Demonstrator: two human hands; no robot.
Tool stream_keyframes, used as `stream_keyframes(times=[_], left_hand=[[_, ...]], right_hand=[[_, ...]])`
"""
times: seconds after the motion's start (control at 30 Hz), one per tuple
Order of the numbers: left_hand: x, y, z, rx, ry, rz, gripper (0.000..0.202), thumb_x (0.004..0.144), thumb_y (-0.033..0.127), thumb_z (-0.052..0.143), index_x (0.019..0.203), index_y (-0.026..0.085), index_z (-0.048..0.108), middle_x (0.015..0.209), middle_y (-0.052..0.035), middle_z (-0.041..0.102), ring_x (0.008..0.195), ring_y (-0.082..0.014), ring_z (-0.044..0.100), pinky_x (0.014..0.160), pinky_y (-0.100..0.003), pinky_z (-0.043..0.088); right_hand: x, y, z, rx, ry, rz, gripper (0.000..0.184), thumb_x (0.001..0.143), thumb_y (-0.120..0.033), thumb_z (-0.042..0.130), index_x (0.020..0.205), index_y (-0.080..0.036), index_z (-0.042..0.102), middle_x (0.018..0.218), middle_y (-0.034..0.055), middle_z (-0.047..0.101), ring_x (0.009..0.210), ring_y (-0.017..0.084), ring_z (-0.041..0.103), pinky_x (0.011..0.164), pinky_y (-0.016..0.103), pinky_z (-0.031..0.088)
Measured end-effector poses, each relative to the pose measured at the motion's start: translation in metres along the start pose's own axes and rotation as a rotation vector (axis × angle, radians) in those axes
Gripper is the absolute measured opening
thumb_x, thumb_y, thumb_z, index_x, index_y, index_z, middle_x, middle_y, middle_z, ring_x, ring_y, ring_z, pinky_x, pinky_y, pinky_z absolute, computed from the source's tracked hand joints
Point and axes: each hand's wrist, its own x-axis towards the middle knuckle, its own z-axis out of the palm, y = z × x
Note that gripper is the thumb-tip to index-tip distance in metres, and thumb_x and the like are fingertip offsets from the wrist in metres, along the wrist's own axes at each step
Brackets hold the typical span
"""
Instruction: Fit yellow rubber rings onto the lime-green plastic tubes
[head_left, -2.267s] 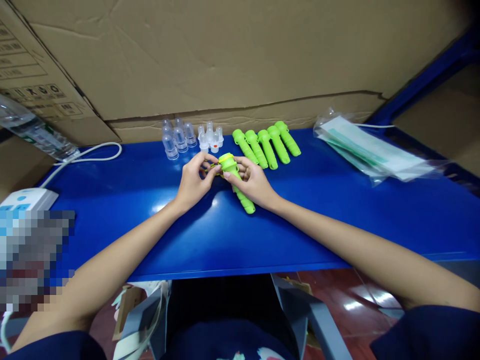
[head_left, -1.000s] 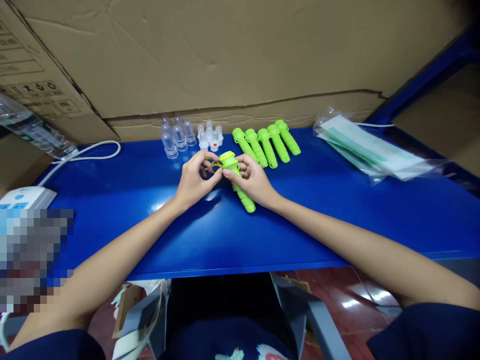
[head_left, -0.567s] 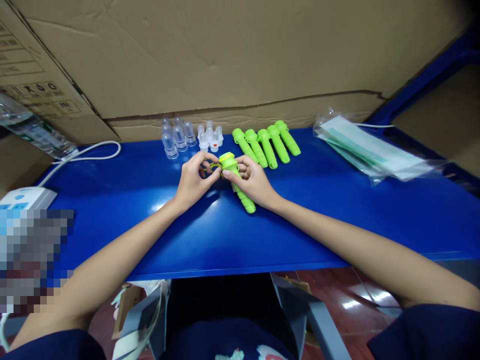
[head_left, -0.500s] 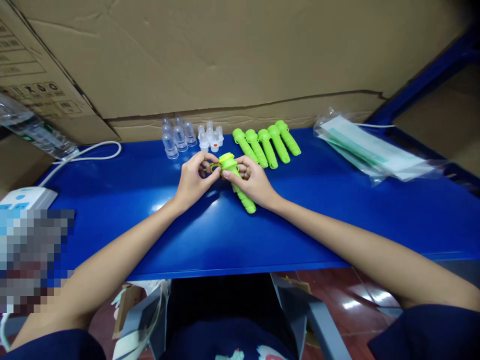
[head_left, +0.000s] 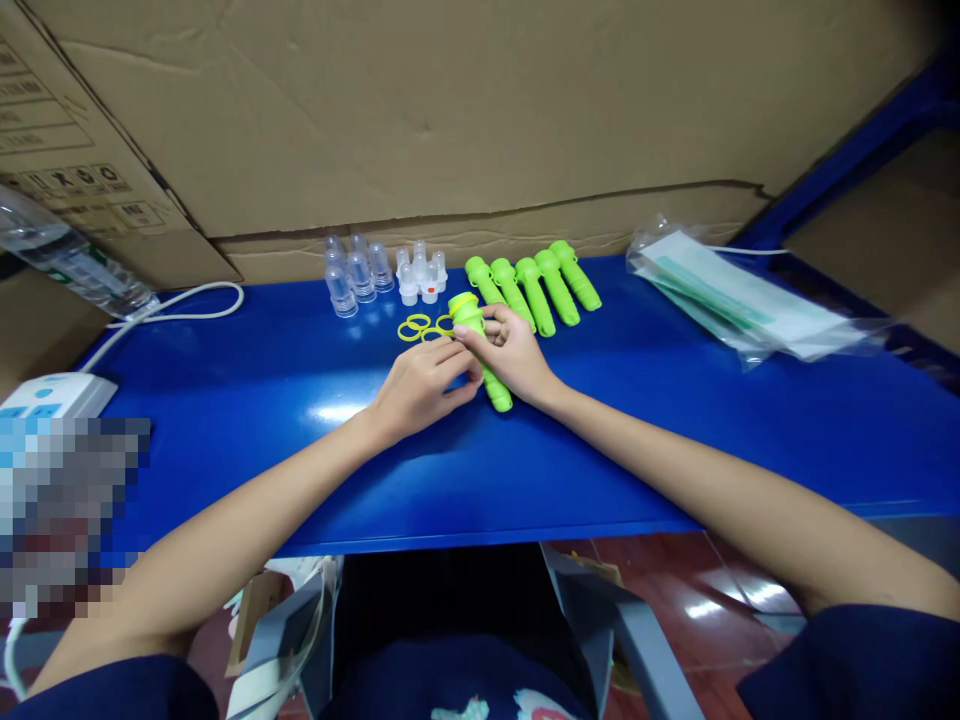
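Note:
My right hand (head_left: 516, 355) grips a lime-green tube shaped like a flashlight body (head_left: 495, 388), its wide head tilted up and away. A yellow ring (head_left: 463, 299) sits round the head's rim. From the left, my left hand (head_left: 433, 385) has its fingers curled against the same body, just below the head; the fingertips are partly hidden. Several loose yellow rings (head_left: 414, 327) lie on the table just beyond my left hand. Behind my right hand, several more green flashlight bodies (head_left: 534, 295) lie in a row.
Clear plastic domes (head_left: 358, 275) and white-based clear parts (head_left: 420, 272) stand along the back of the blue table (head_left: 600, 450). Plastic-bagged sheets (head_left: 750, 290) lie at right. A power strip (head_left: 56, 400), its cable and a water bottle (head_left: 75, 260) are at left. Cardboard (head_left: 480, 110) walls the back.
My left hand has moved from the rings and the head's rim down and right onto the green body. The loose yellow rings now show on the table.

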Motion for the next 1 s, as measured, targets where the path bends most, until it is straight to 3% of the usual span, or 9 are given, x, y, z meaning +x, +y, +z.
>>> stream_keyframes(times=[0.2, 0.3, 0.47, 0.77, 1.0], left_hand=[[0.003, -0.001, -0.007, -0.077, 0.163, -0.041, 0.007, 0.089, 0.019, 0.062, 0.084, 0.021, 0.058, 0.081, -0.0021, 0.07, 0.076, -0.016, 0.063, 0.073, -0.029, 0.051], [0.005, 0.0, -0.01, -0.14, 0.255, -0.148, 0.008, 0.089, 0.024, 0.066, 0.092, 0.019, 0.06, 0.085, -0.0026, 0.069, 0.076, -0.0142, 0.063, 0.069, -0.027, 0.05], [0.007, -0.002, -0.012, -0.237, 0.382, -0.353, 0.015, 0.091, 0.03, 0.067, 0.1, 0.02, 0.06, 0.087, -0.0008, 0.069, 0.069, -0.0096, 0.061, 0.06, -0.021, 0.046], [0.007, -0.006, -0.012, -0.312, 0.419, -0.439, 0.015, 0.091, 0.034, 0.07, 0.094, 0.02, 0.066, 0.091, -0.0027, 0.068, 0.072, -0.0105, 0.06, 0.057, -0.021, 0.044], [0.007, -0.008, -0.014, -0.337, 0.426, -0.448, 0.015, 0.092, 0.034, 0.07, 0.09, 0.019, 0.069, 0.085, -0.0022, 0.07, 0.07, -0.0108, 0.06, 0.058, -0.022, 0.044]], right_hand=[[-0.007, -0.001, 0.002, -0.039, -0.028, -0.056, 0.061, 0.074, -0.058, 0.079, 0.114, -0.025, 0.045, 0.079, -0.0007, 0.072, 0.073, 0.02, 0.073, 0.07, 0.036, 0.059], [-0.01, -0.005, 0.002, -0.049, -0.061, -0.104, 0.066, 0.079, -0.056, 0.077, 0.125, -0.028, 0.039, 0.084, -0.0004, 0.073, 0.076, 0.021, 0.074, 0.074, 0.039, 0.061], [-0.016, -0.011, 0.004, -0.185, -0.106, -0.197, 0.054, 0.089, -0.054, 0.067, 0.128, -0.029, 0.04, 0.091, 0.0016, 0.073, 0.078, 0.021, 0.073, 0.074, 0.039, 0.061], [-0.021, -0.016, 0.005, -0.373, -0.084, -0.305, 0.043, 0.092, -0.04, 0.063, 0.128, -0.027, 0.043, 0.081, -0.0014, 0.067, 0.057, 0.015, 0.059, 0.06, 0.033, 0.052], [-0.023, -0.019, 0.005, -0.417, -0.103, -0.323, 0.043, 0.09, -0.03, 0.061, 0.126, -0.026, 0.038, 0.076, -0.0037, 0.061, 0.057, 0.015, 0.056, 0.058, 0.032, 0.049]])
